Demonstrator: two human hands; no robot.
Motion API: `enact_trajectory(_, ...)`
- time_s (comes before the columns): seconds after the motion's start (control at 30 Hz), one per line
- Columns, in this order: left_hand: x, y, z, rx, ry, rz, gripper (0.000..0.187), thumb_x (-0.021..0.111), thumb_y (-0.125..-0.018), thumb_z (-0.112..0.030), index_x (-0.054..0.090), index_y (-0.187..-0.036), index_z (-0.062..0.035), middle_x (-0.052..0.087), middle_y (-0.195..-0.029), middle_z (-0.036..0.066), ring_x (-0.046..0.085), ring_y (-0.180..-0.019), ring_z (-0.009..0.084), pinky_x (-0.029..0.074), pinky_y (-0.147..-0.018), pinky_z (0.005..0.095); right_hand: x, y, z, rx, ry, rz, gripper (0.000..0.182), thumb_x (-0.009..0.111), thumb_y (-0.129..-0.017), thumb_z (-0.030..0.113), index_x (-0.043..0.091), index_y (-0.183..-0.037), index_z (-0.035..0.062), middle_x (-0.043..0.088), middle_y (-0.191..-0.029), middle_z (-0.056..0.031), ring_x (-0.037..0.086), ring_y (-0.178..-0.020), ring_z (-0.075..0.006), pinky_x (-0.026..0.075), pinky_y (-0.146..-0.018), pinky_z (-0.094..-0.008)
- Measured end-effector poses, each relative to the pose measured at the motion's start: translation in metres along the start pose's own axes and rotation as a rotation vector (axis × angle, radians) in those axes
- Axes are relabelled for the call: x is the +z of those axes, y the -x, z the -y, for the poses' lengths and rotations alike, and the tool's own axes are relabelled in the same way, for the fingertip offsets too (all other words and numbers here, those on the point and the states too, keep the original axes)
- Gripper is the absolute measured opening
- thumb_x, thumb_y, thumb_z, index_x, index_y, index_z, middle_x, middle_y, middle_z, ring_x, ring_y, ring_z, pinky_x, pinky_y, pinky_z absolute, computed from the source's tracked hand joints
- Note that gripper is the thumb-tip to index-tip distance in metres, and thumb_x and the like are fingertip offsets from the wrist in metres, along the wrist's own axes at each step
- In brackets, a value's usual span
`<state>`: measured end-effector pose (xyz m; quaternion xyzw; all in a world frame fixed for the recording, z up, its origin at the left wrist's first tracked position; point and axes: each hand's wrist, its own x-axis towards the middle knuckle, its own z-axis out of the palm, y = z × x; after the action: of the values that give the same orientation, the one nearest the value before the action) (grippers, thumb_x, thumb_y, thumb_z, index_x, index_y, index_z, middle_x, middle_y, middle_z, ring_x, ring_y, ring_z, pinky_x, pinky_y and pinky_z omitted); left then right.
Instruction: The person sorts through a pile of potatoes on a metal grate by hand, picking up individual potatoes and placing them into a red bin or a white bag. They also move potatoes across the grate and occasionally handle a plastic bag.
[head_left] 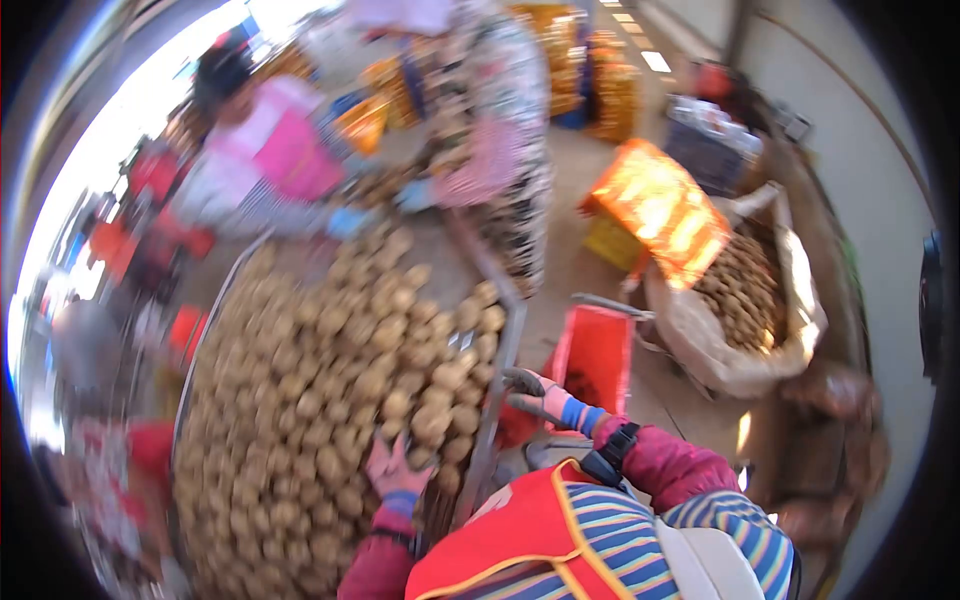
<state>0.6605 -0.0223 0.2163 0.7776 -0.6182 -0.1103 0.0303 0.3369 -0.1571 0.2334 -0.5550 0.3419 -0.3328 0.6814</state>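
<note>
A broad pile of potatoes (330, 380) covers a metal-edged sorting table. My left hand (396, 468), in a pink and grey glove, rests on the near right part of the pile with its fingers spread. At the table's right metal rim (505, 350), my right hand (535, 392) is in a matching glove with curled fingers; I cannot tell what, if anything, is inside them. Just beyond that hand is a red bin (597, 350), with something dark at its bottom.
Two people work at the far end, their blue-gloved hands (348, 222) over the potatoes. Another person (110, 480) is at the left. A large white sack (690, 335) of potatoes stands right, beside an orange bag (665, 210). Filled orange bags (610, 90) stand behind.
</note>
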Motion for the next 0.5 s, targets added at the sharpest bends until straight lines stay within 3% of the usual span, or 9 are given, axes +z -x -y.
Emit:
enact_trajectory(0.03,-0.031,0.004,-0.018,-0.007,-0.094,0.029,0.101,0.077,-0.053,-0.057,0.039,-0.138,-0.0191,0.024,-0.147,0.023,0.029,-0.133,0.0362,0.026,-0.107,0.0443,0.014,-0.006,0.022,-0.130,0.531,0.069,0.073,0.071,-0.079,0.030,0.035,-0.138,0.0050,0.050,-0.130,-0.0157,0.047,-0.121,-0.0283,0.038,-0.102,-0.0383)
enact_trajectory(0.07,-0.056,0.005,-0.042,0.004,-0.187,0.063,0.102,0.078,-0.053,-0.058,0.039,-0.139,-0.0189,0.023,-0.147,0.024,0.028,-0.133,0.0364,0.025,-0.106,0.0466,0.025,-0.014,0.035,-0.159,0.725,0.189,0.081,0.074,-0.071,0.035,0.037,-0.138,0.0096,0.046,-0.132,-0.0208,0.044,-0.124,-0.0350,0.034,-0.105,-0.0430)
enact_trajectory(0.13,-0.057,0.004,-0.044,0.026,-0.174,0.073,0.103,0.076,-0.054,-0.061,0.037,-0.140,-0.0192,0.022,-0.147,0.025,0.026,-0.133,0.0370,0.023,-0.106,0.0503,0.046,-0.024,0.058,-0.162,1.263,0.318,0.085,0.074,-0.066,0.044,0.038,-0.138,0.0157,0.039,-0.137,-0.0233,0.037,-0.126,-0.0413,0.028,-0.107,-0.0479)
enact_trajectory(0.17,-0.058,0.005,-0.046,0.023,-0.176,0.082,0.104,0.074,-0.054,-0.062,0.037,-0.140,-0.0175,0.021,-0.147,0.025,0.024,-0.134,0.0378,0.021,-0.107,0.0501,0.050,-0.033,0.047,-0.155,1.339,0.381,0.088,0.071,-0.065,0.053,0.038,-0.139,0.0201,0.031,-0.141,-0.0264,0.029,-0.131,-0.0439,0.020,-0.109,-0.0538)
enact_trajectory(0.27,-0.064,0.000,-0.058,-0.016,-0.202,0.164,0.106,0.070,-0.058,-0.067,0.032,-0.143,-0.0171,0.019,-0.148,0.025,0.021,-0.135,0.0378,0.016,-0.109,0.0503,0.067,-0.047,0.032,-0.124,1.480,0.369,0.091,0.069,-0.066,0.058,0.035,-0.141,0.0204,0.028,-0.142,-0.0291,0.024,-0.133,-0.0454,0.014,-0.109,-0.0577)
enact_trajectory(0.33,-0.070,-0.010,-0.059,-0.022,-0.209,0.173,0.109,0.068,-0.058,-0.069,0.027,-0.145,-0.0189,0.016,-0.149,0.025,0.019,-0.137,0.0374,0.014,-0.110,0.0498,0.079,-0.061,0.034,0.009,1.453,0.352,0.093,0.069,-0.064,0.061,0.034,-0.142,0.0241,0.020,-0.145,-0.0313,0.016,-0.135,-0.0491,0.006,-0.109,-0.0614)
enact_trajectory(0.4,-0.076,-0.023,-0.056,-0.040,-0.181,0.246,0.110,0.069,-0.058,-0.067,0.023,-0.147,-0.0216,0.014,-0.150,0.024,0.015,-0.138,0.0386,0.011,-0.111,0.0511,0.090,-0.072,0.042,0.102,1.508,0.319,0.092,0.068,-0.064,0.061,0.034,-0.142,0.0261,0.019,-0.145,-0.0317,0.013,-0.135,-0.0503,0.004,-0.107,-0.0638)
enact_trajectory(0.47,-0.077,-0.038,-0.049,0.063,-0.008,0.113,0.107,0.070,-0.059,-0.065,0.024,-0.147,-0.0248,0.012,-0.150,0.024,0.012,-0.138,0.0399,0.007,-0.111,0.0533,0.099,-0.088,0.046,0.095,1.531,0.316,0.091,0.068,-0.064,0.062,0.034,-0.142,0.0297,0.020,-0.146,-0.0298,0.013,-0.135,-0.0508,0.005,-0.106,-0.0660)
enact_trajectory(0.5,-0.074,-0.048,-0.051,0.019,-0.040,0.141,0.104,0.071,-0.060,-0.062,0.025,-0.146,-0.0257,0.010,-0.150,0.025,0.011,-0.139,0.0402,0.006,-0.111,0.0541,0.103,-0.096,0.054,0.075,1.541,0.355,0.090,0.067,-0.063,0.062,0.034,-0.141,0.0313,0.020,-0.147,-0.0280,0.014,-0.135,-0.0495,0.006,-0.106,-0.0662)
